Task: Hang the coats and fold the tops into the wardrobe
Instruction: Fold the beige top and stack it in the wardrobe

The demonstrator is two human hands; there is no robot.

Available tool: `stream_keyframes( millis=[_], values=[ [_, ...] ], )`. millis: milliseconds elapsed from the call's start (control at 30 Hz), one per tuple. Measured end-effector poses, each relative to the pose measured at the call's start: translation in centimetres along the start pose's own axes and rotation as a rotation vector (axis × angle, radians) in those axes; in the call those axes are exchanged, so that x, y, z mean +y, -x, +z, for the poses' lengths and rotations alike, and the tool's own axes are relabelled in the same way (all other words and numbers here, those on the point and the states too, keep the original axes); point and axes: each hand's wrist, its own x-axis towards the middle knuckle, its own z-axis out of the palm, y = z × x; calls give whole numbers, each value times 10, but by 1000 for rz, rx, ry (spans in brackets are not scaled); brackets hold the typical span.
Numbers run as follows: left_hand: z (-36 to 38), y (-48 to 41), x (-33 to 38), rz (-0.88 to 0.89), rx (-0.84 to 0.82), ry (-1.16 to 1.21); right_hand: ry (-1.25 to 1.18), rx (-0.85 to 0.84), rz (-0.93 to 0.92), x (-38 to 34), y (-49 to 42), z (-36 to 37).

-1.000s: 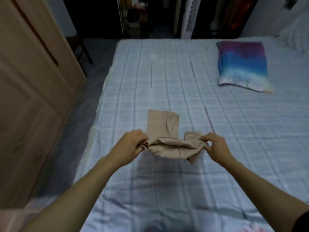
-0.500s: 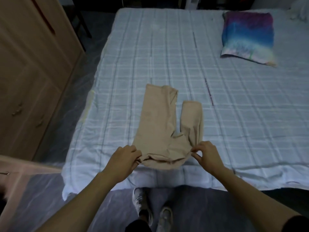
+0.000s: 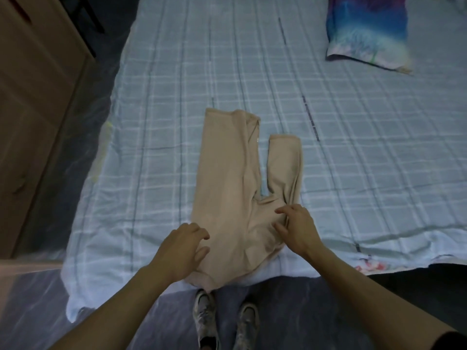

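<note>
A beige top (image 3: 227, 183) lies flat on the checked bed sheet (image 3: 156, 122), folded lengthwise, with one sleeve pointing away on its right side. Its near end hangs slightly over the bed's front edge. My left hand (image 3: 183, 245) hovers over the top's near left edge with loosely bent fingers that hold nothing. Fingers spread, my right hand (image 3: 297, 228) rests on the cloth at the base of the sleeve. The wooden wardrobe (image 3: 32, 109) stands at the left.
A blue and purple folded garment (image 3: 367, 34) lies at the far right of the bed. A narrow floor strip (image 3: 83, 137) separates bed and wardrobe. My shoes (image 3: 225, 322) stand on the floor at the bed's front edge.
Both hands carried the bunched top toward me, laid it out flat on the bed and released it. The view tilted down to the bed's front edge.
</note>
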Motion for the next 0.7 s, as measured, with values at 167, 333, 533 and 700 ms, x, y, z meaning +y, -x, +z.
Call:
stream_keyframes(
  millis=[167, 333, 533, 700],
  values=[
    [-1, -37, -3, 69, -15, 12, -37, 65, 129, 12, -4, 1],
    [2, -97, 8, 106, 18, -7, -93, 162, 169, 23, -30, -5],
    [11, -147, 29, 165, -3, 6, -143, 191, 216, 38, -69, -1],
    [16, -217, 35, 151, 74, 42, -177, 187, 197, 49, -130, -9]
  ],
)
